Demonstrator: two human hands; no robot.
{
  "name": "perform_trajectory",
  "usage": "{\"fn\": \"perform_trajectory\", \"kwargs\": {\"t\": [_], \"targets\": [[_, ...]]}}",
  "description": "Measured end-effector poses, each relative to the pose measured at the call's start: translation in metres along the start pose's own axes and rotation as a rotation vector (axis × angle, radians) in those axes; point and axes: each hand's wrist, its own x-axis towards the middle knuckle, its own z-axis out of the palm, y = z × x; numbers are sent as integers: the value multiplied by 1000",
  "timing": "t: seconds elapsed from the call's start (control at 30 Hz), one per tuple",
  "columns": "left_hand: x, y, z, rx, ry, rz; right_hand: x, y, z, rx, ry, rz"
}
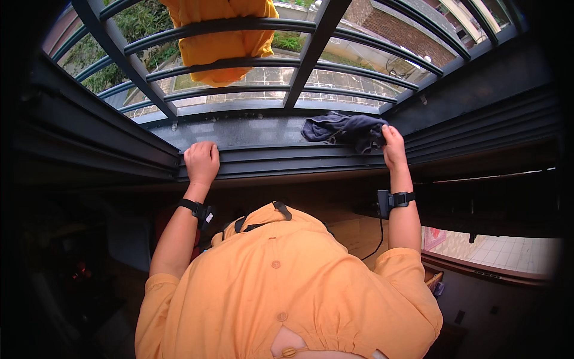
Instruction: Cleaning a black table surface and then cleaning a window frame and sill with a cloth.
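Observation:
My right hand [393, 146] pinches one end of a dark navy cloth [343, 129]. The cloth lies crumpled on the window sill [242, 130], with its near edge drooping over the dark metal window track [291, 157]. Over to the left, my left hand [202, 161] rests on that same track, fingers curled over its far edge. No object shows in the left hand, though its fingertips are hidden from me.
Dark metal security bars [224, 63] stand beyond the sill. A yellow-orange garment [224, 40] hangs outside them. Dark window frame sides close in at left [98, 121] and right [475, 116]. A black cable [381, 238] trails from the device strapped on my right forearm [394, 200].

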Motion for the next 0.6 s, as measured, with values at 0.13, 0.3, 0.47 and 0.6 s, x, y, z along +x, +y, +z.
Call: {"fn": "perform_trajectory", "kwargs": {"t": [0.13, 0.3, 0.47, 0.6], "targets": [[2, 3, 0, -11, 5, 10, 31, -16, -20, -354, 193, -249], [1, 2, 1, -2, -8, -6, 23, -15, -25, -1210, 114, -345], [2, 2, 2, 1, 13, 3, 5, 27, -43, -1623, -73, 133], [2, 1, 2, 8, -4, -8, -9, 52, -37, -1582, 37, -76]]}}
